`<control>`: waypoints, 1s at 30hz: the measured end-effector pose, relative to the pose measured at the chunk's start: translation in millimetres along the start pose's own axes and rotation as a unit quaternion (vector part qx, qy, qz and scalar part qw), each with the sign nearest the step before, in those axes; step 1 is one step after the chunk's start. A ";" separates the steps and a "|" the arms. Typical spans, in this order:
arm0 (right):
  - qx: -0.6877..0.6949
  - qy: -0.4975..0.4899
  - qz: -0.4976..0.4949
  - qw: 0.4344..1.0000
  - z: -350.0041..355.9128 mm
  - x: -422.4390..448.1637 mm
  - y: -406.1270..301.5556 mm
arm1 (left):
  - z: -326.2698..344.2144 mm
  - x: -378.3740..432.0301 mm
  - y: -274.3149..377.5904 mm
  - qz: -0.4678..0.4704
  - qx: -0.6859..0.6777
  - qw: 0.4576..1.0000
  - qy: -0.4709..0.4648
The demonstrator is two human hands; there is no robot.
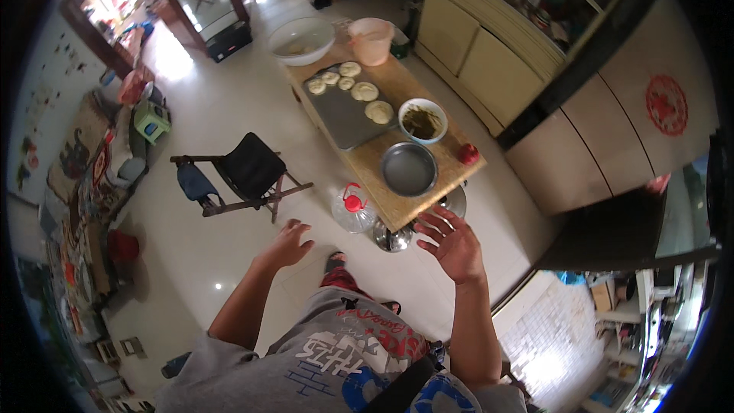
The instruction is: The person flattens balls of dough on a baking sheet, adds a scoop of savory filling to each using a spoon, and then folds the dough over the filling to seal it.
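Note:
My left hand (288,245) hangs in the air with fingers apart, holding nothing, nearest a clear plastic jug (351,217) with a red cap. Past the table's near corner, my right hand (454,245) is raised, its palm turned up and fingers spread. Ahead stands a wooden table (367,165). On it lie a round grey metal pan (409,170), a white bowl (423,120) of dark green filling and a red object (468,154), perhaps an onion. Several pale dough rounds (364,91) rest on a dark flat board or tray (344,120).
A large white basin (302,41) and a pink plastic bucket (371,41) stand at the table's far end. Shiny metal pots (393,235) sit on the floor below. A black folding chair (254,168) is to the left; a cream cabinet (493,51) lines the right.

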State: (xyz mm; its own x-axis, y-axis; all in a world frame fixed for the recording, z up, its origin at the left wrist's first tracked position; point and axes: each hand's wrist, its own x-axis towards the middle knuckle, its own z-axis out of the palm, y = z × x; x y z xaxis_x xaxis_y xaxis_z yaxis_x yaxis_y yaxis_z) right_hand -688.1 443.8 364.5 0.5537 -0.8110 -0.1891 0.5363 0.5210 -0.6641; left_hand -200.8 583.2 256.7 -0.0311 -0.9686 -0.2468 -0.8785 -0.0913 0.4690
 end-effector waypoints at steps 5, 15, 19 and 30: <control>-0.032 0.018 0.058 0.998 61.4 105.1 33.3 | -35.3 -2.2 -64.9 -0.074 -0.112 0.991 0.010; -0.093 0.101 0.102 0.985 133.6 280.9 103.2 | -157.0 162.7 -175.4 0.040 -0.184 0.982 0.026; -0.162 0.132 0.081 0.975 141.3 313.0 57.6 | -216.3 258.6 -202.4 0.054 -0.176 0.981 0.059; -0.136 0.253 0.071 0.955 100.1 470.1 49.9 | -269.2 644.8 -296.1 0.034 -0.056 0.995 0.073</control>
State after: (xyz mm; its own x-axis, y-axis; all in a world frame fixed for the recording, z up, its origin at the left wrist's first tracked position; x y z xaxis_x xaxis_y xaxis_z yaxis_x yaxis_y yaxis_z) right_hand -337.3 115.3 314.8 0.1923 -0.7979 -0.5714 0.2557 0.6028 -0.7558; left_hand 167.6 -76.6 187.0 -0.0124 -0.9960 -0.0888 -0.8173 -0.0411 0.5747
